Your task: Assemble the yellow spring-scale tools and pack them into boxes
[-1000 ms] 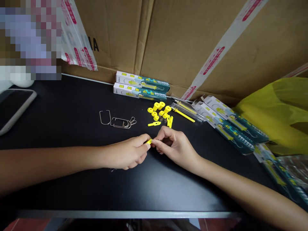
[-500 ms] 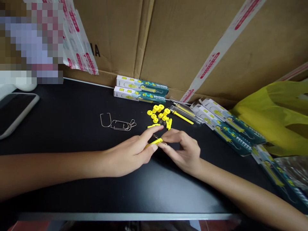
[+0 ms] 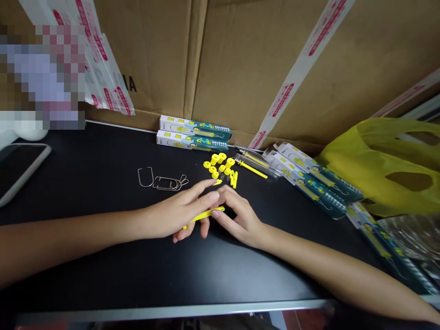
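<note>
A slim yellow plastic rod (image 3: 202,215) lies slantwise in my left hand (image 3: 182,206), its thumb on top and fingertips curled below. My right hand (image 3: 239,220) is closed at the rod's holed end, thumb against the tip and forefinger bent above. Its fingers almost wholly hide the thin metal wire seen there a moment ago. Just beyond my hands are several yellow caps and rings (image 3: 222,160), small springs (image 3: 222,175) and short yellow pieces (image 3: 233,178). To the left lie bent wire hooks (image 3: 170,183) and a wire loop (image 3: 145,177).
Two printed boxes (image 3: 192,141) stand against a tall cardboard carton (image 3: 154,55). Rightward are yellow rods in clear sleeves (image 3: 252,165), more printed boxes (image 3: 309,183) and a yellow plastic bag (image 3: 378,169). A phone (image 3: 24,169) rests at the left edge of the black table (image 3: 137,275).
The yellow rod now shows more of its length, and my left fingers have curled under it. The wire crossing its end has become hidden by my fingers. The view has shifted slightly.
</note>
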`<state>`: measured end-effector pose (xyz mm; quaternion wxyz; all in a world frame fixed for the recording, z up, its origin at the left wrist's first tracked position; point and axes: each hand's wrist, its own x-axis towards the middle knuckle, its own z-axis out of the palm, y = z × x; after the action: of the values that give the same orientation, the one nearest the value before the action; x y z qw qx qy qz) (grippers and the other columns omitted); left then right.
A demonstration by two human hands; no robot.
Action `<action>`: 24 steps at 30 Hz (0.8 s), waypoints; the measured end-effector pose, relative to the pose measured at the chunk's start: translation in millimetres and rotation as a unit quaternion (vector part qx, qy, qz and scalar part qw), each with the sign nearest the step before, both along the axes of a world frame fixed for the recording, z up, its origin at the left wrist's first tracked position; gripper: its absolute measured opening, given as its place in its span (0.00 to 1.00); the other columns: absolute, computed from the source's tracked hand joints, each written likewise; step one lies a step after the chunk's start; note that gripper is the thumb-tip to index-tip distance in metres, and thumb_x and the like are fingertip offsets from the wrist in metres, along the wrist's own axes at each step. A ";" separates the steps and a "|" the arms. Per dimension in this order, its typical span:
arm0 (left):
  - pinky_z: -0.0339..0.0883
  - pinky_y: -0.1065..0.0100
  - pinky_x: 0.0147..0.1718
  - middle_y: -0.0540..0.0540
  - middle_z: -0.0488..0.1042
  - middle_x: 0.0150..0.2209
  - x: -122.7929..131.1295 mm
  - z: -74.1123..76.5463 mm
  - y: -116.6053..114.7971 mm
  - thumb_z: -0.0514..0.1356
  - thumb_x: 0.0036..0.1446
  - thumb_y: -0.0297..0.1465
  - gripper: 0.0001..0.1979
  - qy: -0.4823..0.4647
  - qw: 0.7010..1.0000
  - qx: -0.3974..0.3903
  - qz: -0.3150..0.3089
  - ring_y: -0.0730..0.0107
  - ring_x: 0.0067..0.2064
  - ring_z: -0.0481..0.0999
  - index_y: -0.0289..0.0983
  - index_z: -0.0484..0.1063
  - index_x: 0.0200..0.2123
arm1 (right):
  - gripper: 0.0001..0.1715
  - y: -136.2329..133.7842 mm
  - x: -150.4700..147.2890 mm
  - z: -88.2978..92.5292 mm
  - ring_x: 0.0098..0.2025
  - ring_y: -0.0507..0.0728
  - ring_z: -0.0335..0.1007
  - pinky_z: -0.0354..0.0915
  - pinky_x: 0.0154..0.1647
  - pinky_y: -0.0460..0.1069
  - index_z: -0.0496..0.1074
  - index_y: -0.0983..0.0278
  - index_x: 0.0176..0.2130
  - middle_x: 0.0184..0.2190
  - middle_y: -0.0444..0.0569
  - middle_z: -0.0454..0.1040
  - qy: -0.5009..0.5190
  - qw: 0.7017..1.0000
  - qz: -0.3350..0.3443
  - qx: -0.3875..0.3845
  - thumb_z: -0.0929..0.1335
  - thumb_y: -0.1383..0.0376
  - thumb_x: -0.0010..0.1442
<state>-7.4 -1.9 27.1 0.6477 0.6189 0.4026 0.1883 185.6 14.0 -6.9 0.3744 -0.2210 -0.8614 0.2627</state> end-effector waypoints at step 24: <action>0.56 0.80 0.14 0.51 0.73 0.26 -3.6 -1.4 27.6 0.61 0.56 0.37 0.20 -0.107 0.978 0.102 0.147 0.79 0.20 0.67 0.35 0.63 0.49 | 0.15 -7.1 -8.5 -4.2 0.19 0.47 0.68 0.64 0.14 0.39 0.62 0.63 0.38 0.21 0.39 0.70 0.105 0.873 0.061 -0.472 0.67 0.56 0.61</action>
<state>-11.0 25.7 25.8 0.5858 0.5921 0.3959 0.3867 177.0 6.9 -11.1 0.2973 -0.2899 -0.6023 0.6818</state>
